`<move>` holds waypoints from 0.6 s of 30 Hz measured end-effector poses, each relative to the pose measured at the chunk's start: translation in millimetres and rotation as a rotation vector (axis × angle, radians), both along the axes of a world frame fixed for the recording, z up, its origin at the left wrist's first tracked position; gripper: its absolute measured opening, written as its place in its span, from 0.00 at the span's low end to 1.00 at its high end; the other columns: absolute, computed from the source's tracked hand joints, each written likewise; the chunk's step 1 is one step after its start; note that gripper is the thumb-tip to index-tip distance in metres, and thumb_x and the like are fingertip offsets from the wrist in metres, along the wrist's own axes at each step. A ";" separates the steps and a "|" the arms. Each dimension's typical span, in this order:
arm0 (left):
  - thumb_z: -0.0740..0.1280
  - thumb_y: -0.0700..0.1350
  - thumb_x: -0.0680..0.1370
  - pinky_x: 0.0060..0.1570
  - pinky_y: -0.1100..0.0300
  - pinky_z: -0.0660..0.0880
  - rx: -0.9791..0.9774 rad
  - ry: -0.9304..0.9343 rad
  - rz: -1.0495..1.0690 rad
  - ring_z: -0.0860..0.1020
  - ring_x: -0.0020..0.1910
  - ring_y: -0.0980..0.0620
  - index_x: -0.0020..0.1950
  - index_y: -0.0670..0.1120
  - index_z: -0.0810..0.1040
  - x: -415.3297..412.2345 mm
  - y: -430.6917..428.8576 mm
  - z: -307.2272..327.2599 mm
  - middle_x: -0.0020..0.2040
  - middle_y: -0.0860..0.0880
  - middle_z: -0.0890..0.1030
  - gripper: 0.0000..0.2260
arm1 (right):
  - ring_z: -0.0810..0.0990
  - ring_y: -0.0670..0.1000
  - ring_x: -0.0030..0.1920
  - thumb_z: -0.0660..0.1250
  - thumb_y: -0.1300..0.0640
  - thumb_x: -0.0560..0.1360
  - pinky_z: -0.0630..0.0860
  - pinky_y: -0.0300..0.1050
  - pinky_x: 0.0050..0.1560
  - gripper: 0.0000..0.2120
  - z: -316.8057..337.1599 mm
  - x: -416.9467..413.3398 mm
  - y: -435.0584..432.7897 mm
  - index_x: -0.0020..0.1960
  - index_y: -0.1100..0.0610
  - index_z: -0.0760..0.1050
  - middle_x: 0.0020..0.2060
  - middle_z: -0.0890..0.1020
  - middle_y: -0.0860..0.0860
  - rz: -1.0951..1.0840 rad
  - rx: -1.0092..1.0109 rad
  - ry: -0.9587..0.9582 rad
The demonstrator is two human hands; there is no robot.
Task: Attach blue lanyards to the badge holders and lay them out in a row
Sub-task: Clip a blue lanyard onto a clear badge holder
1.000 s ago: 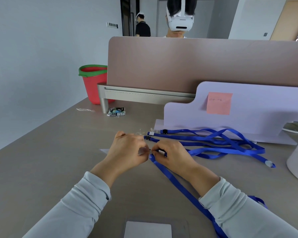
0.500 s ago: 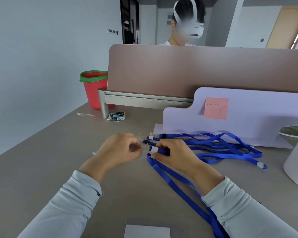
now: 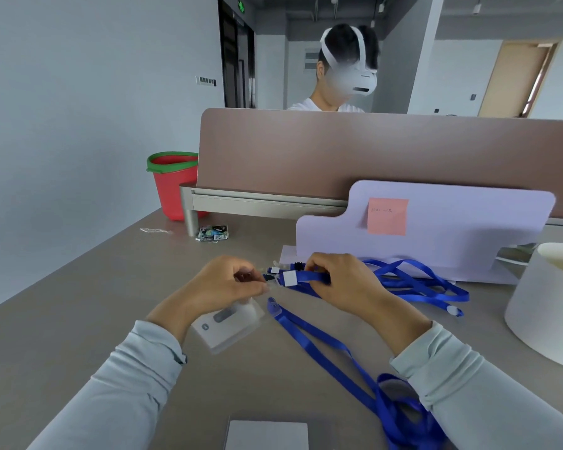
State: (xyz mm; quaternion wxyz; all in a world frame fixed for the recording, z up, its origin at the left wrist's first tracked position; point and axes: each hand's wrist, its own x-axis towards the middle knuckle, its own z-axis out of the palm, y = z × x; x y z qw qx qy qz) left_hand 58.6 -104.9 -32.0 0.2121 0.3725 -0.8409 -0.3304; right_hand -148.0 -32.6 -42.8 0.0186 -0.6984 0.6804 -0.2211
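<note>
**Clip meets holder at mid-desk**

Our left fingers (image 3: 257, 280) are pinched together on the top edge of a clear badge holder (image 3: 229, 323), which hangs tilted beneath the left hand (image 3: 223, 287) with its lower edge at or near the desk (image 3: 78, 303); we cannot tell whether it touches. Our right fingers (image 3: 316, 271) are closed around the end of a blue lanyard (image 3: 306, 278), just behind its white label, so that the small dark clip points toward the left fingertips. The clip and the holder's top come together between the two hands; whether they are already joined is hidden by our fingers. The right hand (image 3: 348, 284) sits just in front of a loose tangle of more blue lanyards (image 3: 416, 280) lying on the desk. Another blue strap (image 3: 322, 345) runs from a clear tab near the holder back toward us, passing under our right sleeve (image 3: 468, 394). At the near edge lies a second holder with a white card (image 3: 267, 435). Behind the tangle stands a pale lilac board (image 3: 452, 228) bearing a pink sticky note (image 3: 387, 216), and a white round container (image 3: 546, 306) sits to the right. Farther back are the brown divider (image 3: 338, 151), a red bucket (image 3: 173, 186) with a green rim, a small printed packet (image 3: 213, 232), and a person (image 3: 338, 102) wearing a white headset beyond the divider.
</note>
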 end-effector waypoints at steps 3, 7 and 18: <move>0.71 0.47 0.72 0.37 0.67 0.71 0.015 0.044 -0.030 0.75 0.31 0.61 0.39 0.50 0.81 -8.6 9.8 0.5 0.34 0.53 0.81 0.03 | 0.79 0.49 0.44 0.64 0.55 0.76 0.71 0.34 0.37 0.05 -0.7 -3.5 8.0 0.51 0.54 0.74 0.47 0.82 0.49 -0.003 -0.003 -0.004; 0.69 0.47 0.73 0.39 0.65 0.71 0.064 0.109 -0.109 0.75 0.33 0.60 0.40 0.51 0.82 -27.7 22.3 1.0 0.34 0.54 0.80 0.03 | 0.73 0.46 0.33 0.60 0.55 0.77 0.70 0.41 0.33 0.08 0.4 -16.1 24.6 0.39 0.51 0.68 0.33 0.74 0.45 -0.097 -0.018 -0.020; 0.68 0.50 0.74 0.33 0.72 0.67 -0.048 0.215 -0.387 0.71 0.30 0.63 0.36 0.54 0.80 -127.1 87.9 2.5 0.31 0.55 0.77 0.07 | 0.77 0.47 0.48 0.68 0.51 0.73 0.75 0.45 0.53 0.13 -2.0 -92.2 138.2 0.56 0.52 0.74 0.48 0.78 0.45 -0.343 -0.007 -0.100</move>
